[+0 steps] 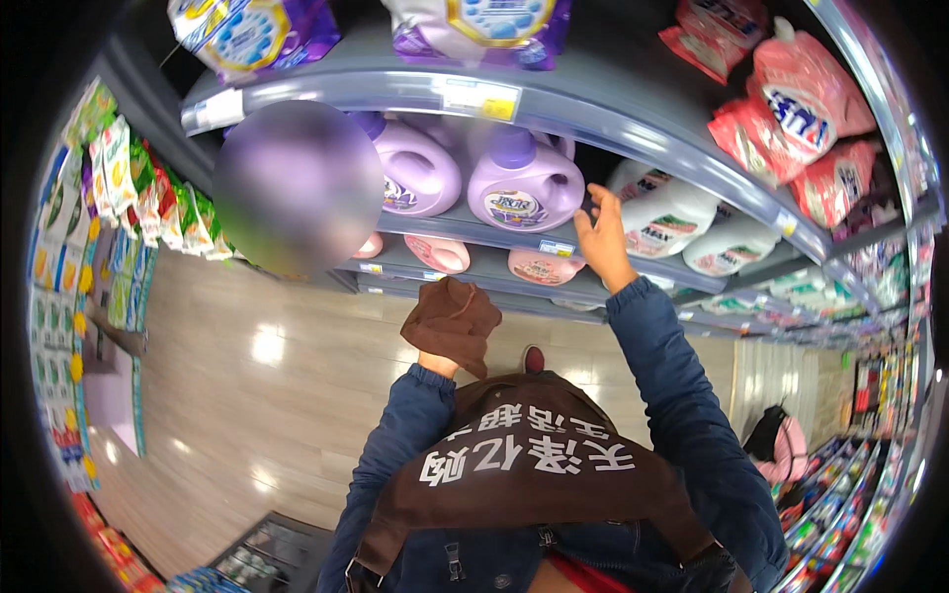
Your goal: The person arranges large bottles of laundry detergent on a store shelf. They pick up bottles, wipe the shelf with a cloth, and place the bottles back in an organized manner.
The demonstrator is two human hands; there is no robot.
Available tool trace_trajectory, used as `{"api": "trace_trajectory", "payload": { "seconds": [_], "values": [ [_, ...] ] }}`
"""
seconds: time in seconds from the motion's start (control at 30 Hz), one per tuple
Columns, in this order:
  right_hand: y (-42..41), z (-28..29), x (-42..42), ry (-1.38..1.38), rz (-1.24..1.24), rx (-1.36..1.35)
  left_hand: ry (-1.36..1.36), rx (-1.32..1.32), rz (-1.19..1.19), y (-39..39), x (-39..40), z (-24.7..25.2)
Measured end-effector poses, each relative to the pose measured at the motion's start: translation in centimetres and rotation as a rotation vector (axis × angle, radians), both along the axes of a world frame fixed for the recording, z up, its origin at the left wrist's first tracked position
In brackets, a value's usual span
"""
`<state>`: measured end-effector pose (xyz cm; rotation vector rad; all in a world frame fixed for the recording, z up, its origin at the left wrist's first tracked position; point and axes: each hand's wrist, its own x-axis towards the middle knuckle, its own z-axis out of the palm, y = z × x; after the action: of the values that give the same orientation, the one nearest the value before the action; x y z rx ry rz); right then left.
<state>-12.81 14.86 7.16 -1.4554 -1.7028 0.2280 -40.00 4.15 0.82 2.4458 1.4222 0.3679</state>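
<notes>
My left hand point(448, 326) is mostly hidden behind a crumpled brown cloth point(454, 315) that it holds above the floor. My right hand point(606, 239) is raised at the shelf, fingers apart, holding nothing; its fingertips are beside a purple detergent bottle point(526, 181), and whether they touch it I cannot tell. Another purple bottle point(422, 174) stands to the left on the same shelf. White detergent bottles point(671, 211) are just right of the hand. A brown apron point(519, 474) with white writing covers my front.
Above runs a shelf edge point(296, 93) with price tags, bearing purple detergent bags point(482, 30) and pink refill packs point(801, 111). Pink bottles point(545, 267) stand on a lower shelf. A person in pink point(789, 452) is in the aisle at right. A round blur hides part of the left shelf.
</notes>
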Motion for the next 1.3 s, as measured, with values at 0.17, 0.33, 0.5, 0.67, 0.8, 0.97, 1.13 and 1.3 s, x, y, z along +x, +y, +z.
{"api": "trace_trajectory", "payload": {
  "seconds": [0.17, 0.33, 0.5, 0.67, 0.8, 0.97, 1.13, 1.3],
  "values": [
    [8.0, 0.5, 2.4, 0.047, 0.047, -0.001, -0.154, 0.229, 0.247, -1.0, 3.9, -1.4],
    [15.4, -0.4, 4.1, 0.507, 0.256, -0.153, -0.308, 0.029, 0.335, -1.8, 5.6, -0.5],
    [18.4, -1.5, 2.9, 0.291, 0.263, -0.338, -0.346, 0.333, 0.398, -3.1, 5.0, -2.6],
    [21.6, -3.5, 5.6, -0.358, 0.125, -0.032, 0.028, 0.218, 0.334, 1.5, 4.7, 1.8],
    [20.8, -2.6, 5.3, -0.326, 0.076, -0.278, 0.076, 0.445, 0.215, 4.4, 4.3, 3.6],
    [16.9, -0.2, 3.9, 0.136, 0.004, -0.641, 0.108, 0.119, 0.153, 6.2, 5.1, 7.1],
    [16.5, 0.6, 4.2, 0.348, -0.057, -0.750, 0.247, 0.159, 0.205, 7.6, 5.9, 5.9],
    [19.0, 0.4, 5.1, 0.383, -0.231, -0.748, 0.112, 0.349, 0.161, 9.4, 5.7, 3.5]
  ]
}}
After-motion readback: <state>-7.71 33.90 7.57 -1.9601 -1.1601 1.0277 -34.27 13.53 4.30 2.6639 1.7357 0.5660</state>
